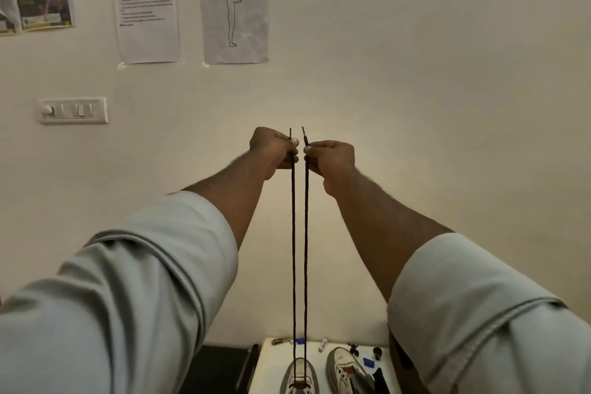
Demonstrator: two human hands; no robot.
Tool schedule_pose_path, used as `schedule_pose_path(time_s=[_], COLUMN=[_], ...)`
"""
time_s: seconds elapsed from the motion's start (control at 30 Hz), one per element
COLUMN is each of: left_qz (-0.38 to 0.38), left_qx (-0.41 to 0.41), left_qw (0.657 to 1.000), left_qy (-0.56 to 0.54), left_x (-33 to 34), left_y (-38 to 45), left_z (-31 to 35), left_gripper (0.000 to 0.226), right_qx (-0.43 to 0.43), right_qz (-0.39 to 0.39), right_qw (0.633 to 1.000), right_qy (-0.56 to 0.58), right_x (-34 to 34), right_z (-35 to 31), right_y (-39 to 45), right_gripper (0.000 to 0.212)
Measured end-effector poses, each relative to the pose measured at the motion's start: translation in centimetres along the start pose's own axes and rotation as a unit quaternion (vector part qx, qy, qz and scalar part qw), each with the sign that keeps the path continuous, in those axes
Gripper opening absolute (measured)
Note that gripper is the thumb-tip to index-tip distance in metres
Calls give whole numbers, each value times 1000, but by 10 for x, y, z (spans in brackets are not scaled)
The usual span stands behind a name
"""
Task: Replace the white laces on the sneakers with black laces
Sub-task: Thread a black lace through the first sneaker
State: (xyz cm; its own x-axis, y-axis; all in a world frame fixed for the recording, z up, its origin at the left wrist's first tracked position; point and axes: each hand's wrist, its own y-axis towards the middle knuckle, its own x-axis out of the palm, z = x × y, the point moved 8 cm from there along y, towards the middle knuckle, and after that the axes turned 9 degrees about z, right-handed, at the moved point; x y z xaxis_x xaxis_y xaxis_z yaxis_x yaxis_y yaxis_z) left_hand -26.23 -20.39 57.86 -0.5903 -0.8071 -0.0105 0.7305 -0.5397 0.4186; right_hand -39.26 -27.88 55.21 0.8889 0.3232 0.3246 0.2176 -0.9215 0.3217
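Black braided lace (293,249) runs up taut in two strands from the lowest eyelets of the worn white sneaker on the left (300,376); your left hand (274,150) and right hand (329,157) each pinch one end, held level. You seem to be evening the lengths; next comes crossing them through the following eyelets. No containers show on the white table (339,345)

We hold both arms raised and stretched forward, sleeves rolled above the elbows, forearms bare. Our left hand (276,150) and right hand (331,158) sit close together at the same height, nearly touching, knuckles turned outward. Each hand's fingers are curled, thumb and forefinger pinching 1 end of the lace (305,233).
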Motion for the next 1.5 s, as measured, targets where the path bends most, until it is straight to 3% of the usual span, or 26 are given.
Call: schedule_pose_path(time_s=[0.23, 0.4, 0.57, 0.8, 0.9, 1.0, 1.07, 1.2, 1.33, 1.4, 1.5], left_qz=[-13, -23, -28, -42, -100, -163, -109, 61, 12, -9, 4], left_qx=[-19, -76, -204, -373, -366, -324, -321, -380, -401, -407, -353], left_qw=[999, 992, 976, 924, 909, 898, 911, 912, 907, 907, 919], left_qy=[-43, -94, -77, 68, 174, 248, 233, 140, 131, 103, 176], left_x=[-1, -10, -16, -24, -17, -4, -10, -28, -8, 2, 8], left_y=[-41, -106, -172, -229, -239, -244, -230, -198, -198, -206, -203], left_z=[-11, -66, -189, -371, -415, -446, -469, -529, -569, -575, -592], left_gripper=[5, 7, 7, 6, 14, 39, 43, 27, 10, 17, 29], right_qx=[15, 64, 134, 240, 261, 238, 209, 222, 271, 276, 288], right_qz=[-9, -6, -13, 12, -9, -36, -52, -43, -25, -17, -34], right_qw=[1000, 997, 988, 953, 943, 938, 932, 930, 929, 931, 930], right_qy=[-16, -38, -76, -183, -205, -251, -293, -291, -252, -237, -226], right_x=[-19, -53, -92, -146, -155, -162, -164, -171, -174, -175, -181], right_z=[6, 47, 149, 314, 358, 396, 421, 473, 507, 512, 540], right_y=[-15, -56, -101, -135, -139, -132, -120, -103, -100, -102, -104], right_gripper=[16, 17, 22, 14, 12, 10, 11, 9, 5, 7, 15])
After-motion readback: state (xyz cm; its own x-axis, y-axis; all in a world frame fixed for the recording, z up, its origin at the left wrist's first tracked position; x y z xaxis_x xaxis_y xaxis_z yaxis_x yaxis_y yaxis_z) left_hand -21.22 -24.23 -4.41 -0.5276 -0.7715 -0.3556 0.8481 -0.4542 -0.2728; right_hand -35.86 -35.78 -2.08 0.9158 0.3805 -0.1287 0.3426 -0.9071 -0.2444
